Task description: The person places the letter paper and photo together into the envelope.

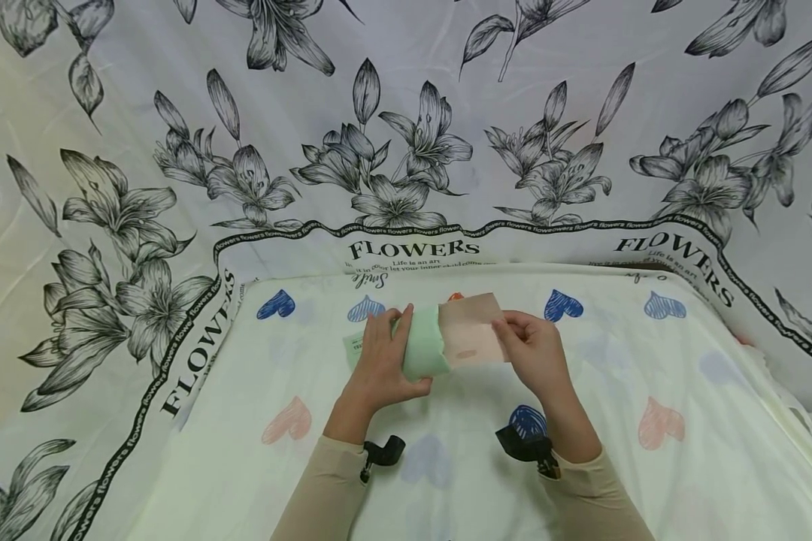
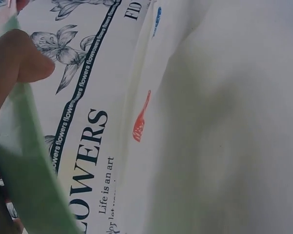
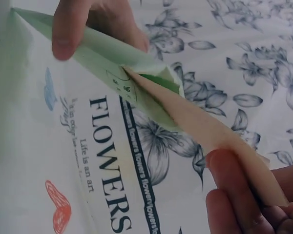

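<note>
A light green paper packet (image 1: 425, 346) is gripped by the left hand (image 1: 381, 361), fingers over its far side and thumb at the near edge. A pinkish-beige sheet (image 1: 472, 330) sticks partly out of the packet's right end; its other part is hidden inside. The right hand (image 1: 534, 353) pinches the sheet's right edge between thumb and fingers. In the right wrist view the beige sheet (image 3: 200, 122) runs out of the mouth of the green packet (image 3: 97, 53). The left wrist view shows the left thumb against the green packet (image 2: 29, 161).
Both hands are above a white cloth (image 1: 433, 481) printed with blue and pink hearts. Behind it hangs a white curtain (image 1: 474, 188) with black lily drawings and lettering. A black wrist camera (image 1: 384, 451) is on the left wrist, another (image 1: 528, 447) on the right.
</note>
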Motion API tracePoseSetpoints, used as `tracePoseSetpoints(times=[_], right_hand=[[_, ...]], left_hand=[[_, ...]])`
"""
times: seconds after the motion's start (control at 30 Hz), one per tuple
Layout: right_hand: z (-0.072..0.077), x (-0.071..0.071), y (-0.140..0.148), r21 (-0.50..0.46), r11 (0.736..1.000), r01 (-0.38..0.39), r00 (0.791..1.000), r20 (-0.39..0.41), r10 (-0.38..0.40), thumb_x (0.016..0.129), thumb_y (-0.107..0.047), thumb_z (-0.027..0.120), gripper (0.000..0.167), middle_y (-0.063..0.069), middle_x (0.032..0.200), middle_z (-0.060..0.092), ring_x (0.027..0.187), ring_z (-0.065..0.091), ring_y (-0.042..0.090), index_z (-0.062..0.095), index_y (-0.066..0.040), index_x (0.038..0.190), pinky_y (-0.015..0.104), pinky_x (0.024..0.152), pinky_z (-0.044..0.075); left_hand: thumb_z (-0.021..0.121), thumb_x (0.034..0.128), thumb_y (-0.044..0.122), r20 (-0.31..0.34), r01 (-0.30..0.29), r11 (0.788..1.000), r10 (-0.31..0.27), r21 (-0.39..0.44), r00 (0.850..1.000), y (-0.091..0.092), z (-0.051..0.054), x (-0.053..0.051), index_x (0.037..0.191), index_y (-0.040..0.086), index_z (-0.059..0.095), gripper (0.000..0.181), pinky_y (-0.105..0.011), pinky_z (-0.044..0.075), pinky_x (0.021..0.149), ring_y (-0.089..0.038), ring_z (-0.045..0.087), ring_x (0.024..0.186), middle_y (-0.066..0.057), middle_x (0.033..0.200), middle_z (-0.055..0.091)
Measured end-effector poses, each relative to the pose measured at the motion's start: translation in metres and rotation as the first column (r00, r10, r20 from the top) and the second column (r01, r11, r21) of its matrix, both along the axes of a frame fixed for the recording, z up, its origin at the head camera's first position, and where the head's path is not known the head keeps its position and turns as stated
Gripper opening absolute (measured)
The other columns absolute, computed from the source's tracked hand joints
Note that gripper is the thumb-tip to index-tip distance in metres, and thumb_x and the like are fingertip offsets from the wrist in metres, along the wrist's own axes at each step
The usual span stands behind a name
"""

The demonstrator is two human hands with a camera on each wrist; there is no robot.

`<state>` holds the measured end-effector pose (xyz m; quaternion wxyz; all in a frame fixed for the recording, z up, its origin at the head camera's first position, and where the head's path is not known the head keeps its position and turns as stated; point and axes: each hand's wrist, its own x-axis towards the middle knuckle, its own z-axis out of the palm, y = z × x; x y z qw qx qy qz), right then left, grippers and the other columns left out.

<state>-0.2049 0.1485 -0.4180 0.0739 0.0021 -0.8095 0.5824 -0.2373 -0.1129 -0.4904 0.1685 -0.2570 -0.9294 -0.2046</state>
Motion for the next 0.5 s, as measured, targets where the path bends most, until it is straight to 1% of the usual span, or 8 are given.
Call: tracePoseSetpoints(times=[0.1,0.23,0.33,0.4,0.5], right_hand=[[-0.003,-0.001,-0.003,-0.024,0.999,-0.042,0.999,0.01,0.042,0.104,-0.019,0.063,0.031,0.017,0.095,0.076,0.075,0.074,0.024,0.072,0.005,0.12,0.025,0.063,0.058],[-0.007,-0.002,-0.008,-0.032,0.996,-0.084,0.996,0.01,0.084,0.104,-0.019,0.062,0.031,0.016,0.094,0.076,0.074,0.073,0.024,0.072,0.005,0.12,0.026,0.063,0.058],[-0.008,-0.002,-0.012,-0.047,0.993,-0.105,0.994,0.024,0.106,0.104,-0.019,0.062,0.031,0.016,0.094,0.076,0.075,0.074,0.024,0.072,0.005,0.121,0.026,0.064,0.058],[-0.008,-0.002,-0.013,-0.059,0.991,-0.118,0.992,0.037,0.12,0.104,-0.02,0.062,0.032,0.016,0.095,0.076,0.077,0.074,0.024,0.071,0.006,0.122,0.027,0.066,0.059],[-0.008,-0.002,-0.012,-0.067,0.989,-0.13,0.99,0.053,0.134,0.104,-0.019,0.062,0.032,0.016,0.096,0.076,0.078,0.074,0.025,0.07,0.006,0.122,0.028,0.067,0.06]], left_hand=[[0.086,0.0626,0.051,0.018,-0.022,0.999,0.023,-0.033,1.0,0.001,-0.001,0.0,0.162,0.007,0.022,0.126,-0.06,0.014,0.121,-0.034,0.034,0.131,-0.015,0.141,0.033],[0.088,0.0621,0.046,0.025,-0.037,0.998,0.039,-0.048,0.999,0.003,-0.001,0.002,0.163,0.009,0.021,0.126,-0.052,0.02,0.119,-0.032,0.031,0.131,-0.013,0.143,0.032],[0.089,0.0613,0.043,0.009,-0.03,0.999,0.03,-0.026,0.999,0.005,0.0,0.004,0.162,0.009,0.024,0.125,-0.05,0.026,0.114,-0.033,0.031,0.13,-0.014,0.142,0.032],[0.091,0.0611,0.041,0.0,-0.025,1.0,0.025,-0.013,1.0,0.005,0.001,0.004,0.162,0.008,0.024,0.125,-0.05,0.028,0.113,-0.034,0.03,0.13,-0.014,0.142,0.032],[0.093,0.0606,0.041,-0.018,-0.026,1.0,0.026,-0.016,1.0,0.006,0.001,0.005,0.162,0.008,0.024,0.127,-0.051,0.028,0.113,-0.035,0.03,0.13,-0.015,0.143,0.031]])
